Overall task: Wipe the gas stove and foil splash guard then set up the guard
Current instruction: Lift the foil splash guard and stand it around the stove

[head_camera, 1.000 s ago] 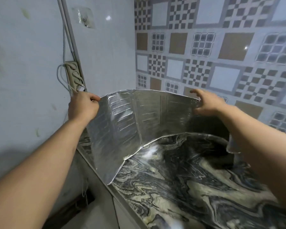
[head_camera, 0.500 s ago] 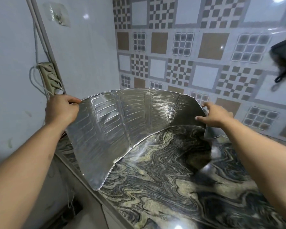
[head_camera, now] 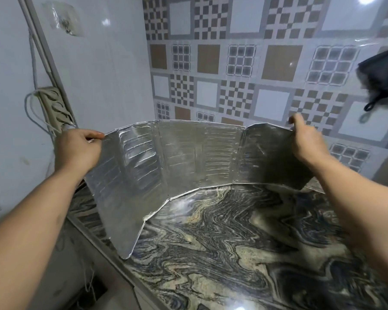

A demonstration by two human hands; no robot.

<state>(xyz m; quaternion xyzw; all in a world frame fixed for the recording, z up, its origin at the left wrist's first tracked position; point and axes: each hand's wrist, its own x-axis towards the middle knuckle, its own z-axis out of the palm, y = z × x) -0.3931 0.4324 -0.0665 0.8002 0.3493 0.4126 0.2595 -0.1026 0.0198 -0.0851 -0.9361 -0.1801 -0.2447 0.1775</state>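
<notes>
I see the foil guard (head_camera: 184,162) standing curved on the marble counter (head_camera: 244,253) by the tiled wall (head_camera: 244,63); left hand (head_camera: 77,151) pinches its left top corner, right hand (head_camera: 306,142) grasps its right edge

A dark marble-patterned countertop (head_camera: 244,253) with swirling cream and grey veins is running along the tiled wall into the corner. A folded foil splash guard (head_camera: 166,159) is standing on it in a curve, its lower edge touching the stone near the back.
</notes>
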